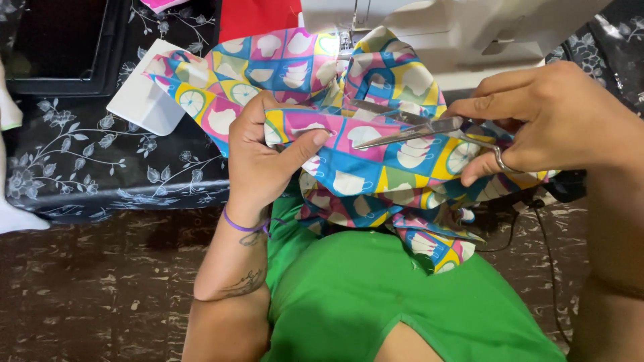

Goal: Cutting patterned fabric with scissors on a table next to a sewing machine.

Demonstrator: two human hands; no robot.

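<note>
Pinching a fold of bright patchwork-print cotton fabric, the left hand has its thumb pressed flat along the top of the fold and its fingers curled in under the cloth. The right hand closes around the handle end of a pair of slim silver metal thread snips; the fingers are pressed together over the handles, one hooked through the metal ring at the lower edge. The blades are slightly parted, tips pointing left toward the left thumb and lying right over the pinched fold.

Fabric: squares of pink, blue, yellow and green printed with white cups and clock faces. It is bunched between both hands, its upper part running up under the white plastic sewing machine, its lower end hanging over the lap in a green garment.

A purple band circles the left wrist.

Further out: a flat white plastic piece lies on the desk, which is covered in a dark cloth with a pale floral print. A thin black cable hangs at the right, over a mottled brown floor.
</note>
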